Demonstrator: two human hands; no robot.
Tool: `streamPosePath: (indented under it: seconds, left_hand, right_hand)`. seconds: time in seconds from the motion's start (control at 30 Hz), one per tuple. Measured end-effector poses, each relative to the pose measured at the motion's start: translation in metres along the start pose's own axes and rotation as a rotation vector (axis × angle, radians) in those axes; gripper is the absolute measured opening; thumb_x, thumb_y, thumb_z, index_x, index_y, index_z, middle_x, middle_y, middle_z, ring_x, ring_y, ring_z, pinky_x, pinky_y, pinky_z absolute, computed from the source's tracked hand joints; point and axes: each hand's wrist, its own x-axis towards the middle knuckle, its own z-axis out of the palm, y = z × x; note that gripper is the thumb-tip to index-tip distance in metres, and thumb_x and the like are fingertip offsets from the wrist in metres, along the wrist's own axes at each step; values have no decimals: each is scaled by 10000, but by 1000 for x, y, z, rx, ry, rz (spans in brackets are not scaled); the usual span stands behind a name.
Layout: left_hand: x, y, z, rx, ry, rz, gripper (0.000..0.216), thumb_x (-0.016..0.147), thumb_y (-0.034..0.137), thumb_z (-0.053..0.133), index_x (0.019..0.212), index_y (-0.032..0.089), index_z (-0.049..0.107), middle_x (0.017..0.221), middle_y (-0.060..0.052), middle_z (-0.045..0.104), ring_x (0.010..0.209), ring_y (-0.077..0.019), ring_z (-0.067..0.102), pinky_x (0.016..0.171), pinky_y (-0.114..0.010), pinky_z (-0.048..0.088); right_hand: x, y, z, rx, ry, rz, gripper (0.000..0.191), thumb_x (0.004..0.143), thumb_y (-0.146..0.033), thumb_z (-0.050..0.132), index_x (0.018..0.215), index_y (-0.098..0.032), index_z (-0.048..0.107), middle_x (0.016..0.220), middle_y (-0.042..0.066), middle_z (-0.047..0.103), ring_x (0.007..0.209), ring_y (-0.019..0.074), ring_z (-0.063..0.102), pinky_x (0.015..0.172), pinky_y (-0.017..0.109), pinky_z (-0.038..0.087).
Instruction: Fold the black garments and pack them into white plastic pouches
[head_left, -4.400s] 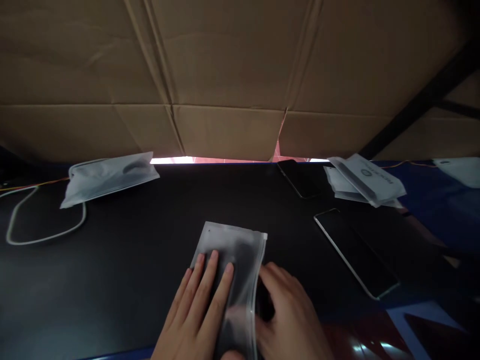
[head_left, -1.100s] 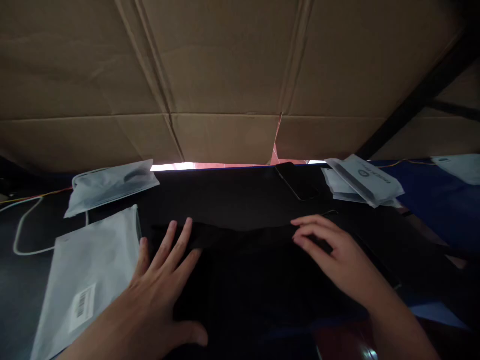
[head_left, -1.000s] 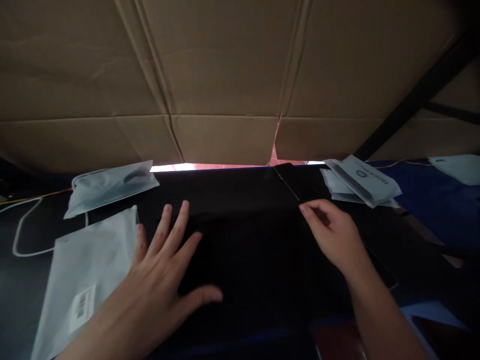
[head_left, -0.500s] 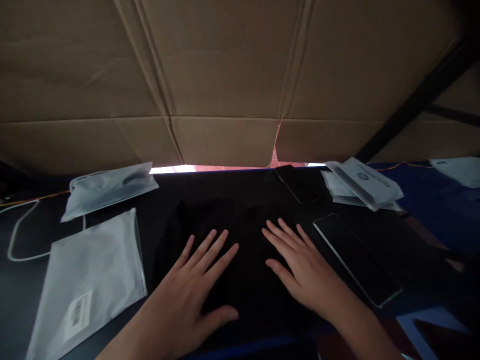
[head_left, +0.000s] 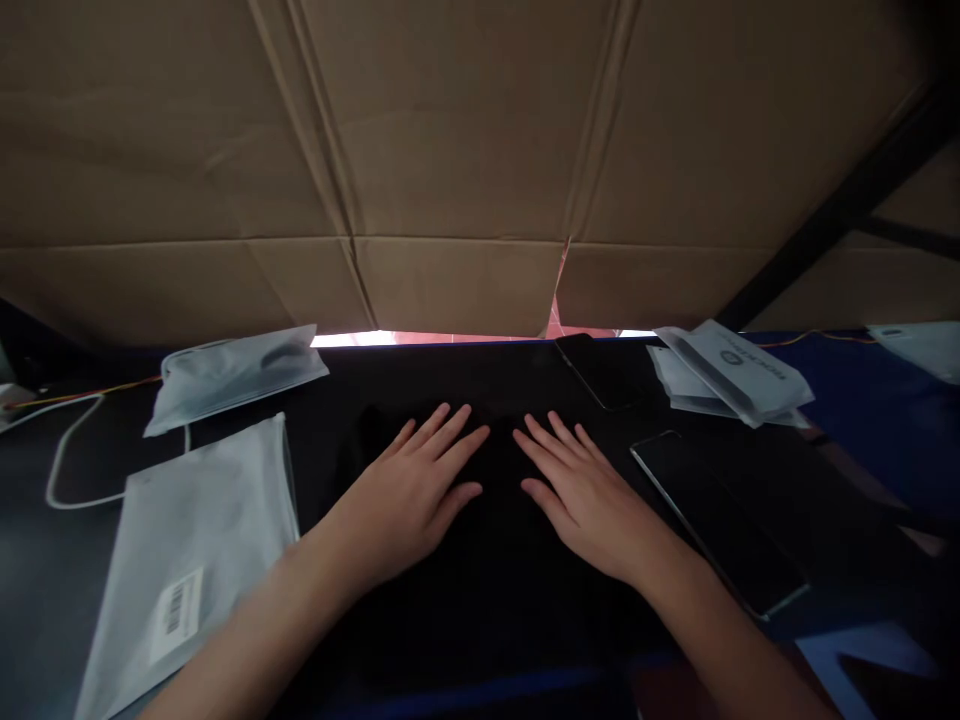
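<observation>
A dark cloth (head_left: 499,560) lay on the black surface (head_left: 435,372) in front of the person and served as the landmark for everything else; its outline was hard to part from the surface, so its full extent could not be told. The left hand (head_left: 405,495) rested palm down over the left part of the cloth and the right hand (head_left: 589,505) palm down over its right part, a gap of cloth between them. The fingers of both hands were straight and a little spread, released, with nothing pinched or clasped. From that pose, the step in hand seemed to be pressing or smoothing the cloth flat. The next move, by that reading, called for even, light pressure from both palms, and a check of the cloth's edges, which the darkness made hard to follow. To the left of the cloth lay a frosted pouch (head_left: 206,510) with a barcode label (head_left: 177,612), partly behind the left forearm. Just right of the cloth lay a larger phone (head_left: 720,530), near the right forearm; beyond the cloth, toward the right, was a smaller phone (head_left: 596,370), with stacked pouches (head_left: 750,378) farther right again.
</observation>
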Motion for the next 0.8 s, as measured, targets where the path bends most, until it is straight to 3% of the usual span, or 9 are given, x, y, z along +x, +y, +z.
streamPosePath:
  seconds: [0.1,0.23,0.37,0.47,0.57,0.67,0.73,0.8]
  left_hand:
    - [5,-19,13,14,-19,-59,825,1081,705,464,1728,205,349,1780,-184,338,1645,-448,310,1239,-701,443]
    - [-2,-25,11,27,6,-86,965,1041,794,439,1746,153,284,1789,-218,293,1665,-455,244,1267,-693,406]
    - [-17,2,-4,33,38,-24,903,1066,683,514,1778,264,150,1825,-122,247,1691,-397,204,1317,-682,340]
    - [-36,26,-7,14,-4,87,1229,873,816,713,1779,325,42,1808,-148,269,1645,-462,318,1230,-747,438]
    - [-46,37,-12,26,6,97,1406,735,925,742,1779,297,41,1758,-209,358,1597,-552,371,1141,-895,400]
    - [-27,29,-28,39,65,55,1095,920,830,638,1772,333,163,1773,-144,382,1636,-516,325,1183,-896,339]
    - [1,15,-38,85,73,-31,749,1069,628,547,1726,328,350,1776,-111,411,1640,-474,351,1212,-834,367]
    - [31,-5,-41,162,56,-143,541,1097,392,536,1610,220,546,1656,-165,578,1545,-456,513,1195,-788,425]
  right_hand:
    - [4,7,7,-27,-3,48,627,1160,-513,413,1726,-244,385,1805,40,297,1696,325,210,1369,642,221]
    - [2,14,5,-54,3,99,652,1154,-562,392,1736,-267,361,1810,41,273,1693,341,212,1352,675,228]
    - [3,11,-5,-75,37,94,631,1159,-525,388,1731,-258,382,1816,29,281,1705,330,171,1362,646,231]
    - [8,11,-13,-101,91,101,591,1161,-416,375,1718,-221,413,1823,47,280,1709,338,171,1356,645,258]
    - [17,23,-19,-122,132,132,539,1138,-288,374,1642,-186,535,1763,101,428,1654,376,351,1269,664,413]
    - [28,40,-24,-141,175,150,482,1113,-253,434,1544,-214,646,1622,121,619,1485,383,577,1140,631,537]
    - [38,47,-27,-155,200,143,455,1094,-273,507,1517,-231,670,1517,121,699,1333,370,665,1071,599,570]
    - [49,51,-30,-168,211,124,445,1065,-259,564,1490,-227,693,1375,126,766,1191,356,696,1000,567,585]
